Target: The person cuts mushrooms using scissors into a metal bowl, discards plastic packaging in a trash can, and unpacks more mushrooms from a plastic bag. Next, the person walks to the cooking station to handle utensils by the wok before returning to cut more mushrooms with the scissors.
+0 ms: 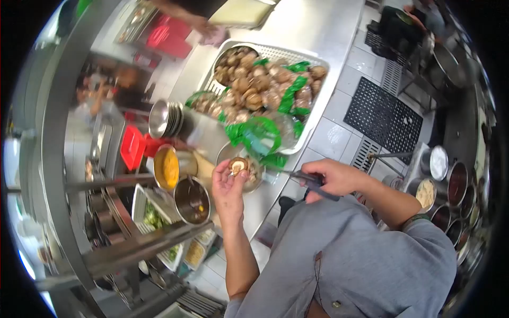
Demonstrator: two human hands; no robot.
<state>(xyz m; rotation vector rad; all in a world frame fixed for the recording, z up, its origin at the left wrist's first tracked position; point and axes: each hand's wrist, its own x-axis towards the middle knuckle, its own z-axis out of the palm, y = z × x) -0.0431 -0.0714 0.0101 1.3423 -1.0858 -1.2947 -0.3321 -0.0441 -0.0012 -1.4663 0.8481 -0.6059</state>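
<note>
My left hand holds a brown mushroom with its pale underside turned up. In my right hand is a pair of scissors, fingers wrapped round the dark handles and blades pointing left toward the mushroom, apart from it. Below and behind the mushroom stands a metal bowl, partly hidden by my left hand, with pale pieces in it. Beyond it, a white plastic crate holds many brown mushrooms, some in clear bags with green bands.
Stacked metal bowls, a pot of orange-yellow food and a dark-bottomed metal pot stand at left. A metal shelf frame crosses the lower left. Another person's hand is at the top. A black floor mat lies right.
</note>
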